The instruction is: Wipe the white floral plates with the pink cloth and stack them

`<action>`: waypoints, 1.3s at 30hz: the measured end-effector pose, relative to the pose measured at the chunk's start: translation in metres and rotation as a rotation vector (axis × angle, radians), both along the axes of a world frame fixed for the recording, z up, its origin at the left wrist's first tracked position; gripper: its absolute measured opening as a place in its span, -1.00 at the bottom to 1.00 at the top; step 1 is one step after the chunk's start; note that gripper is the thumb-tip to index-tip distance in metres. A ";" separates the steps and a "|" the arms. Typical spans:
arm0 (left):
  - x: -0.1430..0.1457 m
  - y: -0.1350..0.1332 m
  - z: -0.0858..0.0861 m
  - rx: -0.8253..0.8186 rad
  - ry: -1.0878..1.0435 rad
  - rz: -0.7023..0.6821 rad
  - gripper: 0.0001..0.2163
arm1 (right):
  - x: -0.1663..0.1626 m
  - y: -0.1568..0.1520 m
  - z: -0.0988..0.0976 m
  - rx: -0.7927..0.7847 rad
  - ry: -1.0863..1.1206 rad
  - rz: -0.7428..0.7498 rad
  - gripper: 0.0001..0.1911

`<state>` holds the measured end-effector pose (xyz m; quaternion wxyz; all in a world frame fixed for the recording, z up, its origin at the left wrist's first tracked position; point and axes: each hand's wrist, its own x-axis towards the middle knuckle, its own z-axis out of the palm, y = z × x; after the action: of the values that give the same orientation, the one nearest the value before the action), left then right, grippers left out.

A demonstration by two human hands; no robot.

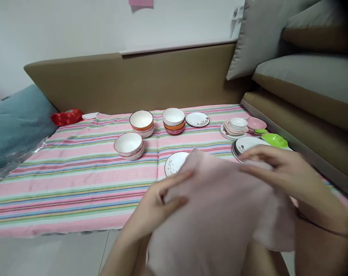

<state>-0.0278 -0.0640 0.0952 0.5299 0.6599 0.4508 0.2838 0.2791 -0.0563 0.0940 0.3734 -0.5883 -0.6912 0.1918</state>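
Note:
A pale pink cloth (216, 207) is stretched between my two hands and hangs down in front of me, slightly blurred. My left hand (162, 201) pinches its left edge between thumb and fingers. At the upper right, my right hand (286, 172) grips the other side, fingers closed on the fabric. Just behind the cloth lies a white plate (172, 161) with a dark rim and floral pattern, partly covered by it. A stack of dark-rimmed plates (250, 143) is right beyond my right hand.
On the striped sheet (76, 172) stand a single bowl (129, 145), two bowl stacks (141, 119) (174, 117) and a patterned plate (197, 118). Small dishes (237, 123), a pink bowl (256, 123) and a green dish (275, 140) sit rightward. Cushions (306, 76) border the right.

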 end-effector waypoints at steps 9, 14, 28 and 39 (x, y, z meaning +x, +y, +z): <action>-0.007 0.105 -0.134 0.085 0.112 0.094 -0.46 | -0.080 0.091 -0.121 0.088 0.045 -0.132 -0.78; -0.010 0.111 -0.146 0.128 0.174 0.071 -0.42 | -0.129 0.075 -0.147 0.024 -0.056 0.270 -0.68; -0.016 0.104 -0.123 0.112 0.672 0.355 -0.66 | -0.150 0.083 -0.174 -0.059 -0.538 0.182 -0.40; -0.017 0.104 -0.130 0.029 0.467 0.271 -0.68 | -0.150 0.081 -0.164 -0.015 -0.539 0.444 -0.41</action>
<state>-0.0444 0.0398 -0.0345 0.3592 0.6488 0.6409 0.1984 0.1291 0.0249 -0.0705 0.1220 -0.4557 -0.8747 0.1112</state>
